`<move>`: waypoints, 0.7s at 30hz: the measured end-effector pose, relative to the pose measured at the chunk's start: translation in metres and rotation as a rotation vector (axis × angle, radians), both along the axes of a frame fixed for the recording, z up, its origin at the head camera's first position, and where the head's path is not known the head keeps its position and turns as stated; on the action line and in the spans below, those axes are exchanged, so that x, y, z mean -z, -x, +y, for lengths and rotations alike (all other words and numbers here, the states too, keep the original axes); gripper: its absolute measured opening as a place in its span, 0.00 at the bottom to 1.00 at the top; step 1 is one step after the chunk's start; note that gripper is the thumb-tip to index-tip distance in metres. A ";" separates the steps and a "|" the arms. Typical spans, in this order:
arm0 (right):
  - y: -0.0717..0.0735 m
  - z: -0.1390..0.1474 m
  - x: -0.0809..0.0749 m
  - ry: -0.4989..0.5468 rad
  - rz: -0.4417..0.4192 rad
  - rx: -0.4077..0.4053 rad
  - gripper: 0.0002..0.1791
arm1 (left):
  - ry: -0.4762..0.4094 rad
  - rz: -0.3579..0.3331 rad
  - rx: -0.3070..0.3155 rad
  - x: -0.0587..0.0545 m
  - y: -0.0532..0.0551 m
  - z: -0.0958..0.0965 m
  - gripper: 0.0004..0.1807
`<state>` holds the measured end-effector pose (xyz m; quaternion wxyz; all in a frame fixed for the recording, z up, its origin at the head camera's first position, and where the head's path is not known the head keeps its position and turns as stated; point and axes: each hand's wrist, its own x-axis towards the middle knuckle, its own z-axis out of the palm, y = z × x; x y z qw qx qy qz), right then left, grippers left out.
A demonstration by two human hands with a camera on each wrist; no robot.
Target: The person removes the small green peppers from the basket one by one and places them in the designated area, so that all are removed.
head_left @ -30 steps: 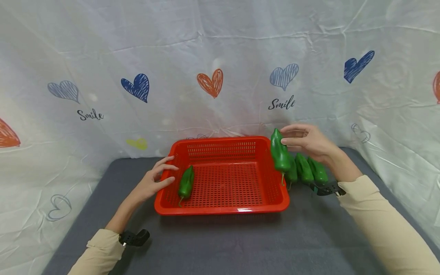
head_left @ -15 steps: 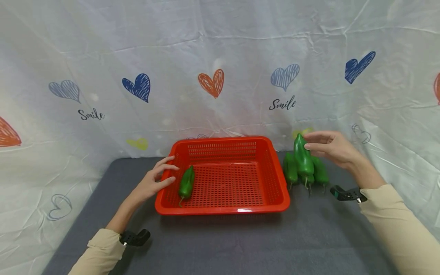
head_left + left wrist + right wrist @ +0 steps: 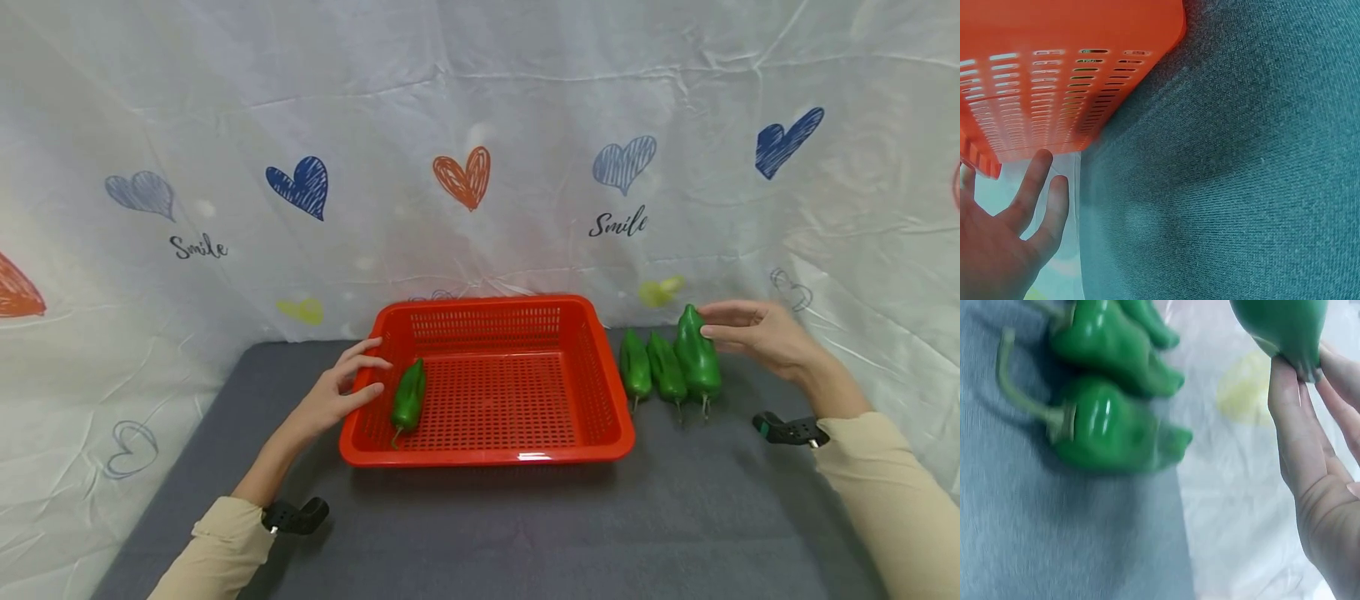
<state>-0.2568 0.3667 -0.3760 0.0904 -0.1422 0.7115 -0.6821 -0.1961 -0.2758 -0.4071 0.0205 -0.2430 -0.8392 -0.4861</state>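
Note:
My right hand (image 3: pixel 765 336) pinches a green pepper (image 3: pixel 696 354) near its pointed tip, stem end hanging down. In the right wrist view this pepper (image 3: pixel 1285 328) is off the table, apart from the row of peppers (image 3: pixel 1104 428) lying there. From the head view, the held one covers the rightmost pepper of that row; the other two (image 3: pixel 635 367) show to its left. My left hand (image 3: pixel 330 396) is at the left rim of a red plastic basket (image 3: pixel 487 457), its fingers loosely spread over the edge. One green pepper (image 3: pixel 408 396) lies inside, near those fingers.
A dark grey cloth (image 3: pixel 480 533) covers the table. Behind it hangs a white sheet (image 3: pixel 525 92) printed with hearts and "Smile". The row of peppers lies just right of the basket's right wall (image 3: pixel 600 383).
My right hand has carried the pepper rightward and slightly down, from the basket's right edge across the row to its rightmost pepper. The left hand and basket have stayed put.

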 end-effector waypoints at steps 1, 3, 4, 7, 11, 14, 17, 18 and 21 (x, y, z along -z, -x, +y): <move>0.001 0.004 0.001 -0.019 0.003 -0.001 0.20 | 0.000 0.000 0.000 0.000 0.000 0.000 0.17; 0.003 0.011 0.003 -0.057 0.006 0.007 0.20 | 0.003 0.001 -0.001 0.000 -0.001 0.000 0.17; 0.004 0.015 0.004 -0.083 0.010 0.017 0.20 | 0.003 0.000 -0.002 0.000 -0.001 0.000 0.17; 0.008 0.027 0.007 -0.144 0.006 0.036 0.20 | 0.012 0.004 -0.002 -0.001 0.000 0.000 0.17; 0.014 0.039 0.013 -0.180 -0.007 0.068 0.21 | 0.011 0.008 0.002 -0.001 0.001 0.001 0.17; 0.018 0.047 0.017 -0.165 -0.020 0.074 0.20 | 0.007 0.007 0.005 -0.001 0.001 0.001 0.18; 0.020 0.055 0.022 -0.159 -0.035 0.062 0.20 | 0.008 0.006 0.005 -0.002 0.000 0.001 0.18; 0.020 0.058 0.023 -0.162 -0.042 0.061 0.19 | 0.010 0.007 0.002 -0.002 0.000 0.001 0.18; 0.021 0.064 0.028 -0.172 -0.071 0.072 0.19 | 0.012 0.006 -0.002 -0.001 0.000 0.001 0.18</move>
